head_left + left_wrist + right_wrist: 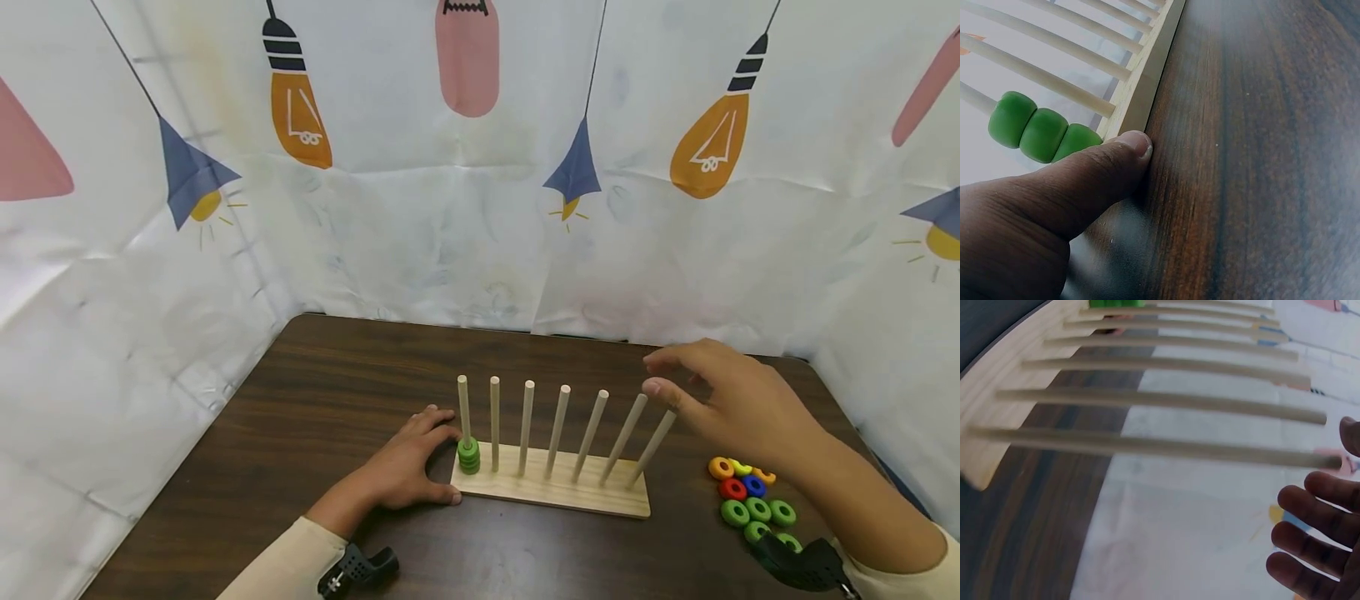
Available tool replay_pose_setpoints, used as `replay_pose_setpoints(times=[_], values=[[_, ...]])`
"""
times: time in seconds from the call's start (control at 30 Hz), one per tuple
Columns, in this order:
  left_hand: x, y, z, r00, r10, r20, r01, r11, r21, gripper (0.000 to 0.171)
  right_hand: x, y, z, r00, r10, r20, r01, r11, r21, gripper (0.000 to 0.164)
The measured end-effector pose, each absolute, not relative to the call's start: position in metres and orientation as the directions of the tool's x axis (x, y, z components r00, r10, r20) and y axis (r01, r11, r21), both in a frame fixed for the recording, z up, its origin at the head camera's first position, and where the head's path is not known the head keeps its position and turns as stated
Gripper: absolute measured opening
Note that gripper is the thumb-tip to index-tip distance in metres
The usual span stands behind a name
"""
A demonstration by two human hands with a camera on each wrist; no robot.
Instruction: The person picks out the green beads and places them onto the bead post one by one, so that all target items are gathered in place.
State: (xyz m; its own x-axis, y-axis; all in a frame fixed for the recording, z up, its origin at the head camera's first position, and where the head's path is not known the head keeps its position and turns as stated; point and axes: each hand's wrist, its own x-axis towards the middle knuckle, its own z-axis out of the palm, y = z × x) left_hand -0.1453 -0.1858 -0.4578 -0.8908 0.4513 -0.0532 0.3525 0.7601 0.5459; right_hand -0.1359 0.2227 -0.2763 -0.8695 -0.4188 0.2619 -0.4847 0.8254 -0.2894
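Midway across the dark table (pixel 300 400) lies the rack (pixel 536 490), its seven pegs (pixel 526 429) pointing up. On the peg at its 9 o'clock end sit three green beads (pixel 468 457), stacked down at the base.

From the rack's centre, the left hand (pixel 405 467) is at 9 o'clock, fingers and thumb spread wide; its thumb touches the rack's near corner, just beside the green beads. Whether the forefinger touches the far corner I cannot tell.

The right hand (pixel 727 400) hovers at 2 o'clock, by the top of the last peg (pixel 652 448). Its grip is wide, the thumb parted from gently bent fingers, with nothing visible held in it. From the right wrist, the peg's tip shows close to thumb and fingers; contact cannot be told.

At 3 o'clock, past the rack's end, lie loose beads (pixel 750 506): two orange, one yellow, one red and one blue, with five green in sight toward 6 o'clock. A black mount (pixel 806 565) at the right wrist overlaps the nearest. Behind, at 12 o'clock, hangs a white curtain (pixel 450 250) printed with lamps.
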Motion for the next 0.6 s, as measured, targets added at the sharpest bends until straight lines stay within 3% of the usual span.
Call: replay_pose_setpoints(times=[0.17,0.4,0.6], values=[[-0.146,-0.186,-0.459,-0.894,0.444,-0.059,0.347,0.770,0.536,0.068,-0.131,0.249,-0.290,-0.893,-0.373,0.252,-0.440,0.842,-0.312,0.032],[-0.146,-0.185,-0.459,-0.894,0.444,-0.057,0.351,0.774,0.526,0.069,-0.122,0.283,-0.317,-0.886,-0.316,0.338,-0.433,0.823,-0.366,0.024],[-0.145,-0.185,-0.459,-0.896,0.441,-0.057,0.348,0.775,0.528,0.068,-0.111,0.303,-0.338,-0.946,-0.220,0.238,-0.304,0.858,-0.414,0.025]])
